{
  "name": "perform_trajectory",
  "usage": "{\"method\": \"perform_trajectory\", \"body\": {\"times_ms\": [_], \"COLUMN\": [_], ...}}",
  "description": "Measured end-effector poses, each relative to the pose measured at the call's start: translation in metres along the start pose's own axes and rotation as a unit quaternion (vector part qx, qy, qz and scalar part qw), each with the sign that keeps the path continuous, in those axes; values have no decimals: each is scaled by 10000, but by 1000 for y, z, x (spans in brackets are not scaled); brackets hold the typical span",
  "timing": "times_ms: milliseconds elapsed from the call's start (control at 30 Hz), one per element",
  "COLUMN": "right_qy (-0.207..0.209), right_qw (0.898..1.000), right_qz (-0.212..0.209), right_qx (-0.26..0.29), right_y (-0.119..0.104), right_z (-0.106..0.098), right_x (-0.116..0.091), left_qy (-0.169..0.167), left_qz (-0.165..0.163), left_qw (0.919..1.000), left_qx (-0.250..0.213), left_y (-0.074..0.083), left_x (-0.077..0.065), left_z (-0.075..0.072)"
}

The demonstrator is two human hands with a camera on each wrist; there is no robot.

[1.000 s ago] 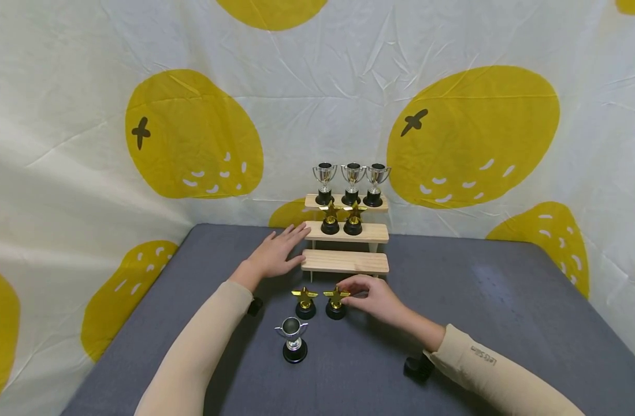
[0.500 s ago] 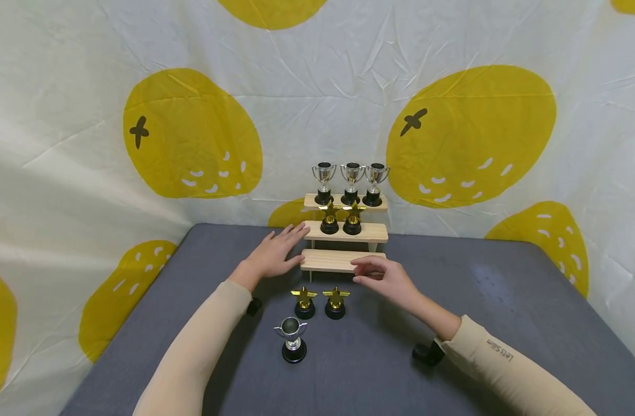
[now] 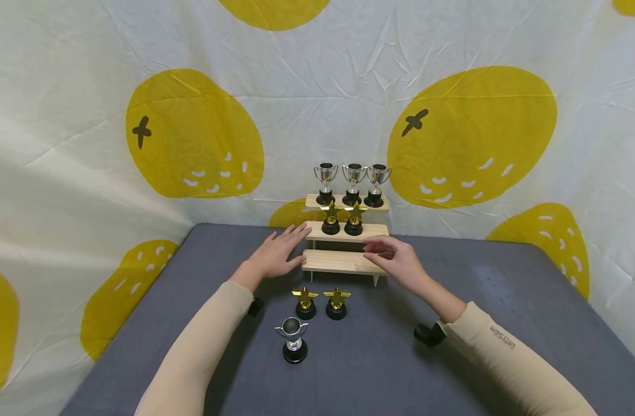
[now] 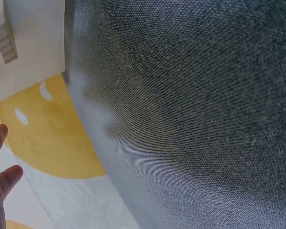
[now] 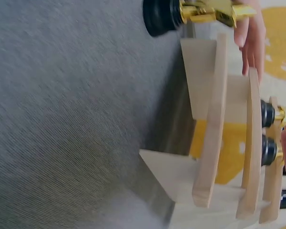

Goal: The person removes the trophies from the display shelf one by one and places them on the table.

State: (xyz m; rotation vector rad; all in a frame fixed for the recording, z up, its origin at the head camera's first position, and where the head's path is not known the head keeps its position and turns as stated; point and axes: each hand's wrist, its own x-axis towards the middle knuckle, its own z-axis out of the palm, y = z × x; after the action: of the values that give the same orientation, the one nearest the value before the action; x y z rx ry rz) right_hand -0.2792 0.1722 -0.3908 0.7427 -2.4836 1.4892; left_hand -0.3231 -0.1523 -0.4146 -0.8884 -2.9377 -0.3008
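My left hand [image 3: 277, 252] lies with spread fingers at the left end of a three-tier wooden stand [image 3: 333, 261], fingertips at the middle shelf and thumb by the lowest one. Over the stand's right end, my right hand [image 3: 401, 264] has loosely bent fingers and nothing between them. Three silver cup trophies [image 3: 353, 173] line the top shelf. The middle shelf bears two gold star trophies [image 3: 354, 223] on black bases; the lowest shelf is bare. In the right wrist view, one star trophy [image 5: 162, 16] stands on the cloth before the stand.
Two star trophies, a left one [image 3: 305, 306] and a right one [image 3: 336, 307], stand upright in front of the stand. Nearer me is a silver cup trophy [image 3: 294, 344]. A white curtain [image 3: 317, 127] with yellow fruit prints hangs behind the dark grey tabletop [image 3: 359, 370].
My right hand has let go of the right front star trophy and moved up and right to the stand's right end. That trophy stays standing. My left hand has not moved.
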Motion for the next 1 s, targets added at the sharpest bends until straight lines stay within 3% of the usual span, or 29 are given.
{"method": "perform_trajectory", "body": {"times_ms": [333,633,867,1000], "right_qy": [285,512,737,857], "right_qw": [9992,9984,9968,9955], "right_qz": [235,244,286,403], "right_qx": [141,-37,145,88], "right_y": [11,-20,18,29], "right_z": [-3,-5,-3,-3], "right_x": [17,22,40,48], "left_qy": [6,12,28,-1], "left_qz": [34,31,44,26], "left_qw": [10000,10000,10000,10000], "left_qx": [41,29,39,42], "left_y": [1,0,-1,0], "left_x": [0,-1,-2,-1], "left_z": [0,-2,-1,0]}}
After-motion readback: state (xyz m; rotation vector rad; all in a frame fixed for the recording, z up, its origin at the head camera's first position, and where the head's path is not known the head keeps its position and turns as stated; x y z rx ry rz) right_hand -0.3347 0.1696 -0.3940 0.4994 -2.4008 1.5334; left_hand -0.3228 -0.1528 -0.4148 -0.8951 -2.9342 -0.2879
